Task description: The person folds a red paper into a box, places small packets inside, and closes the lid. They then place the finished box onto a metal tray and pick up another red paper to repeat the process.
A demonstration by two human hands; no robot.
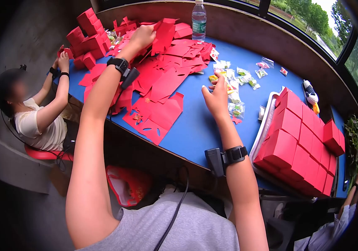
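Observation:
My left hand is closed at the far side of the pile of flat red card pieces, with its fingers pinched on a red card piece that rises from the pile. Over the blue table, my right hand has its fingers apart and holds nothing. It is beside the small wrapped candies, some of them partly behind its fingers. Nearer the front edge, a flat red card with cut-outs lies unfolded.
A white-rimmed tray of folded red boxes stands right. More red boxes are stacked far left, near a seated person. A water bottle stands at the back. A white bottle-like item lies behind the tray.

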